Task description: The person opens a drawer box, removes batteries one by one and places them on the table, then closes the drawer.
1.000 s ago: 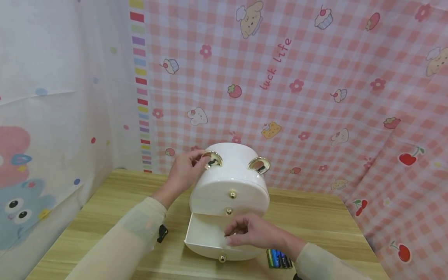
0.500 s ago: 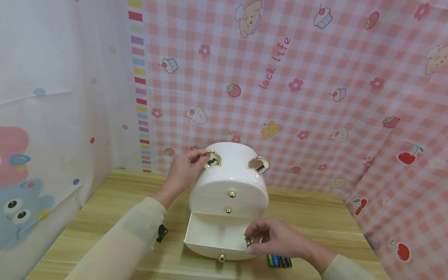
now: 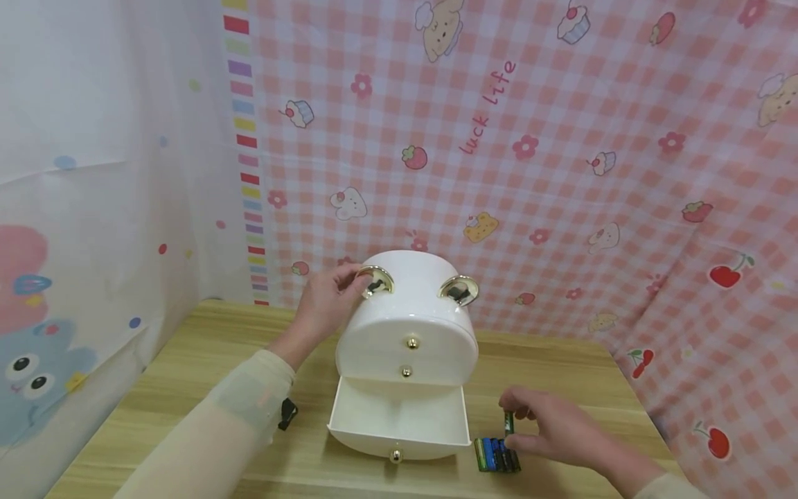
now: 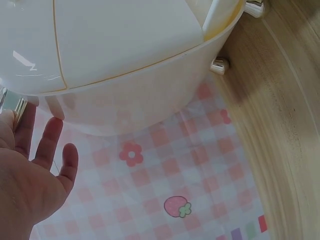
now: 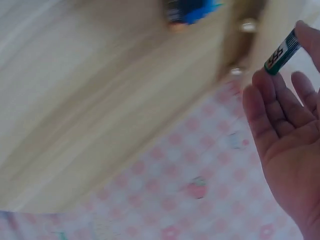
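A white storage box [image 3: 408, 298] with gold ear handles stands on the table, its bottom drawer [image 3: 399, 409] pulled out and bare inside. My left hand [image 3: 327, 301] pinches the left gold ear [image 3: 377, 281] between thumb and fingers; the left wrist view shows this hand [image 4: 35, 165] beside the box's side wall. My right hand [image 3: 555, 426] is to the right of the drawer, pinching a green battery [image 5: 282, 52] by its ends between thumb and fingertips. Just left of and below that hand, several batteries [image 3: 495, 455] lie side by side on the table.
A small black object [image 3: 288, 414] lies on the table left of the box, near my left sleeve. The wooden table [image 3: 548, 360] ends at a pink checked cloth [image 3: 499, 194] behind, with a white printed cloth [image 3: 106, 173] on the left.
My right hand has moved right, from over the drawer to above the row of batteries, with the green battery in its fingers. The left hand stays on the gold ear.
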{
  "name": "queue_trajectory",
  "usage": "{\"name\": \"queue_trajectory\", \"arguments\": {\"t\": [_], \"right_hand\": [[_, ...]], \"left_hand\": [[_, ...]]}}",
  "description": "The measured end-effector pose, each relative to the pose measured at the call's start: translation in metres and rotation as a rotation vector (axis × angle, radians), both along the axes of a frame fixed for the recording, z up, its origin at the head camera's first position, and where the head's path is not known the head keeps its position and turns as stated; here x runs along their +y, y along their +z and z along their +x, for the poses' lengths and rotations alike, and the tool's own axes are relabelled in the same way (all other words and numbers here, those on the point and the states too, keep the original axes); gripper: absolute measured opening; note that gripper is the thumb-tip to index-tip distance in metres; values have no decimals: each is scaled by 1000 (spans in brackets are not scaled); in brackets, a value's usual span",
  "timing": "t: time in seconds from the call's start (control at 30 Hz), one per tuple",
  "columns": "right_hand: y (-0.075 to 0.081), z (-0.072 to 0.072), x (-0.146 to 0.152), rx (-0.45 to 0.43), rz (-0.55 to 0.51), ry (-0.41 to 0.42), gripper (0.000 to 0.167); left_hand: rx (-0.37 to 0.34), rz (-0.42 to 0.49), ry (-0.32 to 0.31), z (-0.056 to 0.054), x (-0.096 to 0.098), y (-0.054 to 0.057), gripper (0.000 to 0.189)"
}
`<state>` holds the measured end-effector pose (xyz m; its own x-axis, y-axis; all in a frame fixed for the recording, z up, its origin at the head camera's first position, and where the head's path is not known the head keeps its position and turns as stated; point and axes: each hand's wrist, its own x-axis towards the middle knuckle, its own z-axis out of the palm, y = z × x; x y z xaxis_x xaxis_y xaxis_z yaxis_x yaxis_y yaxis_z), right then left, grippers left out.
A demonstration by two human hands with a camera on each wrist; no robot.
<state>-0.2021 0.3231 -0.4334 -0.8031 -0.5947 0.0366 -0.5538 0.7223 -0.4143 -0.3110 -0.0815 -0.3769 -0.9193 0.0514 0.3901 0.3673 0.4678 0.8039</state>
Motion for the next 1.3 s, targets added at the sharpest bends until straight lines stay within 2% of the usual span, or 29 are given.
{"name": "queue_trajectory", "arguments": {"t": [0.13, 0.33, 0.57, 0.83, 1.3], "right_hand": [[-16, -1, 19, 110, 132, -12, 48], [-37, 3, 36, 81, 192, -19, 60], [-58, 6, 37, 28, 215, -92, 63], [-60, 6, 30, -29, 222, -108, 63], [-63, 3, 27, -38, 187, -73, 66]], "left_hand": [[-2, 5, -10, 0, -1, 0, 25], [14, 17, -5, 0, -3, 1, 24], [29, 23, -2, -2, -5, -2, 24], [16, 17, 2, -1, -4, -1, 24], [9, -2, -8, 1, -2, -1, 25]]}}
